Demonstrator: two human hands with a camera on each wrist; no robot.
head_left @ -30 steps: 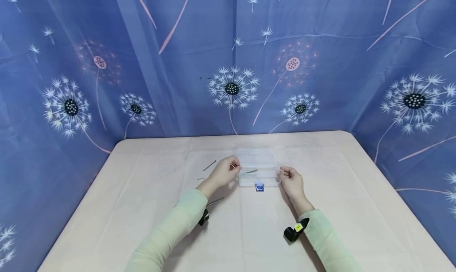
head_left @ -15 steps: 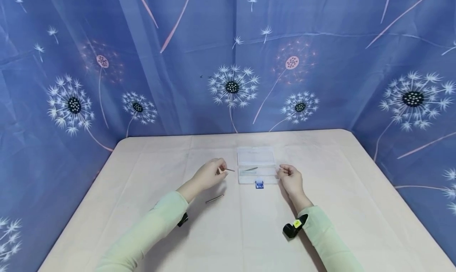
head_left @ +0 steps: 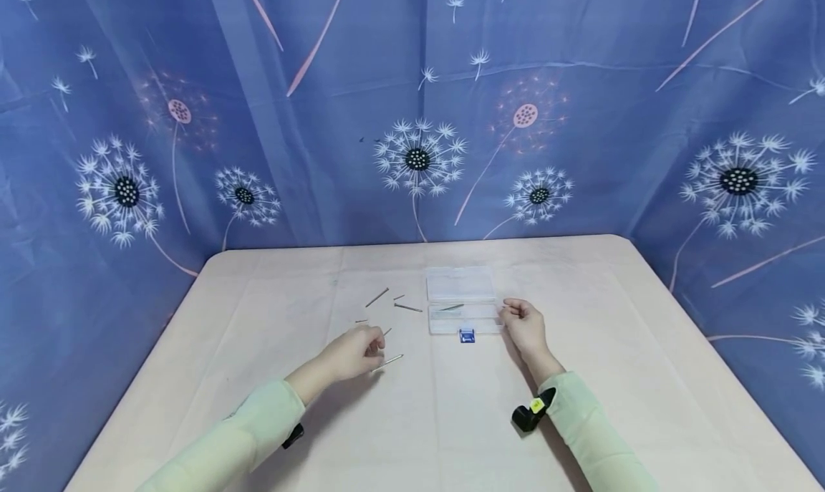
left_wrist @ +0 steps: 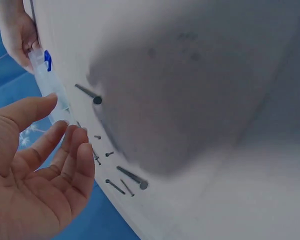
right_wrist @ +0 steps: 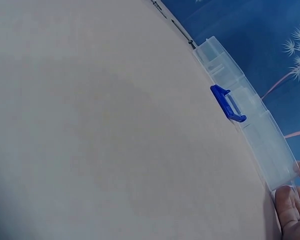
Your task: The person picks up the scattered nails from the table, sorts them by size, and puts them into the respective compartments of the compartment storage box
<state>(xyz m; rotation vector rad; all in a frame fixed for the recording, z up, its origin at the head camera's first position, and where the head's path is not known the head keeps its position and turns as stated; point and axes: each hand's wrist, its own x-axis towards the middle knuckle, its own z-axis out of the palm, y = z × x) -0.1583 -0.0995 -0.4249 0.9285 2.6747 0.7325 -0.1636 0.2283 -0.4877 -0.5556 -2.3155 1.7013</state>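
My left hand point(head_left: 353, 350) hovers above the table beside a thick nail point(head_left: 388, 362). Its thumb and loosely bent fingers stand apart in the left wrist view, with nothing between them. Beyond it lie more nails: a long nail point(head_left: 377, 297), another nail point(head_left: 409, 308) left of the box, and small nails point(head_left: 361, 321). A clear plastic box point(right_wrist: 270, 145) lies with its lid point(head_left: 460, 284) folded back and its blue latch point(head_left: 467, 336) facing me. My right hand point(head_left: 525, 329) pinches the box's right end. Inside the box rests a thin greenish nail-like piece point(head_left: 451, 307).
A pale cloth covers the table point(head_left: 477, 420). Its far edge meets a blue curtain point(head_left: 335, 155) with dandelion prints, which also runs along both sides. A black wrist camera point(head_left: 530, 415) sits on the right wrist.
My left hand has moved from the box's left end back toward me and to the left. Nails it had covered now show on the table. The right hand stays at the box.
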